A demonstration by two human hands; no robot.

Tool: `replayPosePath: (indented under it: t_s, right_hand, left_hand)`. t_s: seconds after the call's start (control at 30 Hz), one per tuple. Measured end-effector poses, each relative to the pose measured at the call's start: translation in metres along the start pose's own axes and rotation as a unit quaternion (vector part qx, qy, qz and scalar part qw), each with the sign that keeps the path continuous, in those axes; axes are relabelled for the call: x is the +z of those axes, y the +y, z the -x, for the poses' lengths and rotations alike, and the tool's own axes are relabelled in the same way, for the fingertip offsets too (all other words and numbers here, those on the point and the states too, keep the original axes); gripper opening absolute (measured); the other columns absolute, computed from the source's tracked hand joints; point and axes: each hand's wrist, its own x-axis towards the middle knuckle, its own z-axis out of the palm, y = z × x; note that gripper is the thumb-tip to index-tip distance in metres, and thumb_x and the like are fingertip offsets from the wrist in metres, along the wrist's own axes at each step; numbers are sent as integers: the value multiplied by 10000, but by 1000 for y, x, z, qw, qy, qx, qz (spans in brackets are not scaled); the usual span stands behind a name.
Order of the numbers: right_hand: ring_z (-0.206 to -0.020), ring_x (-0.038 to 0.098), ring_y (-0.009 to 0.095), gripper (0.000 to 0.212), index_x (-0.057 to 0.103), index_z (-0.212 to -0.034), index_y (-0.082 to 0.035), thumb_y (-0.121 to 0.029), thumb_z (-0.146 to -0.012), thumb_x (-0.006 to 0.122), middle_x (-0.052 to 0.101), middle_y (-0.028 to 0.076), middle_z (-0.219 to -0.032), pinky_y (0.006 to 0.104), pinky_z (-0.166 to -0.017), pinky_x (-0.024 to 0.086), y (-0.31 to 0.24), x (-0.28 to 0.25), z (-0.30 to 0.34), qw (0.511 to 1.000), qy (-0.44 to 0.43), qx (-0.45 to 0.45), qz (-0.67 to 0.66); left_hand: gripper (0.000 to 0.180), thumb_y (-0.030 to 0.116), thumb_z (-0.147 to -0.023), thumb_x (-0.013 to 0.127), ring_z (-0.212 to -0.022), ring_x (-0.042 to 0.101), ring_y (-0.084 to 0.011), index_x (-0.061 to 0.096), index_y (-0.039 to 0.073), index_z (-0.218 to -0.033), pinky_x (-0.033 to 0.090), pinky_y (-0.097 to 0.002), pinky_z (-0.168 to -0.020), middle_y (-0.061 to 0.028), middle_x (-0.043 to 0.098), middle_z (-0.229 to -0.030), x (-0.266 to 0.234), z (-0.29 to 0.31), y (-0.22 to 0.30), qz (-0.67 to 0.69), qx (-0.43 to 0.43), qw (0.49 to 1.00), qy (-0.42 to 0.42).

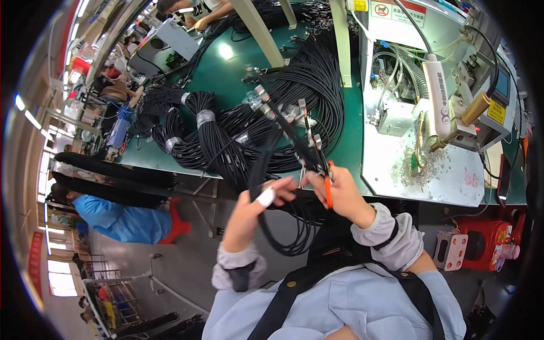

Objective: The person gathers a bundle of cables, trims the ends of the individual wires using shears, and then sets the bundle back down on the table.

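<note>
A looped bundle of black cables point(290, 247) hangs in front of me, over the table's near edge. My left hand point(249, 211), with a white cover on one digit, is around the loop's left side. Its fingers are smeared by motion. In my right hand point(343, 191) is an orange-handled cutting tool point(328, 194); its blades are too hidden to tell scissors from pliers. The right fingertips reach toward the left ones, beside the bundle. Metal-ended cable connectors point(262, 94) stick up at the bundle's far end.
Tied coils of black cable point(207, 133) cover much of the green table point(354, 127). On the right stands a machine with a white-and-brass nozzle point(439, 102); metal scraps point(416, 170) lie below it. Red stools point(487, 241) stand lower right. A person in blue point(122, 220) sits at left.
</note>
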Motion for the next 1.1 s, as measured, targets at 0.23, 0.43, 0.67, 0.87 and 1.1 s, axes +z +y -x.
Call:
replayPosePath:
  t_s: [0.23, 0.43, 0.67, 0.87, 1.1]
  right_hand:
    - [-502, 443, 80, 213, 575, -805, 20, -183, -853, 530, 497, 6, -572, 228, -475, 360, 0, 7, 29, 994, -108, 28, 10]
    - [-479, 419, 82, 111, 560, -802, 9, -99, -828, 552, 503, 13, -573, 219, -451, 342, 12, 17, 35, 997, 19, -65, 44]
    - [-543, 427, 96, 111, 584, -879, 15, -61, -798, 586, 545, 57, -634, 230, -515, 368, 20, 6, 44, 980, 38, -115, 160]
    - [-683, 586, 167, 167, 610, -903, 16, 14, -740, 574, 626, 117, -763, 261, -646, 452, 22, 6, 50, 988, 15, -109, 109]
    - [-749, 589, 164, 114, 610, -874, 16, 0, -777, 554, 627, 93, -806, 259, -702, 452, 35, 8, 46, 998, 28, -48, -13]
  left_hand:
    - [455, 278, -890, 385, -911, 563, -213, 402, -50, -1206, 431, -315, -768, -189, 539, -1090, 65, -18, 10, 320, 118, 938, 60]
    - [338, 165, -861, 472, -882, 568, -190, 482, -59, -1113, 435, -291, -766, -158, 569, -1024, 54, -3, -14, 126, 46, 989, 68]
    - [267, 142, -873, 461, -864, 582, -217, 520, -77, -1013, 442, -301, -786, -156, 594, -938, 40, -2, -2, 78, 209, 940, 257]
    - [403, 225, -899, 429, -913, 571, -282, 369, -24, -1209, 450, -354, -803, -183, 544, -1047, 33, -6, 19, 285, 242, 913, 165]
    - [490, 183, -874, 482, -992, 537, -289, 279, 10, -1285, 406, -364, -888, -186, 524, -1089, 52, -14, 20, 298, 227, 913, 163]
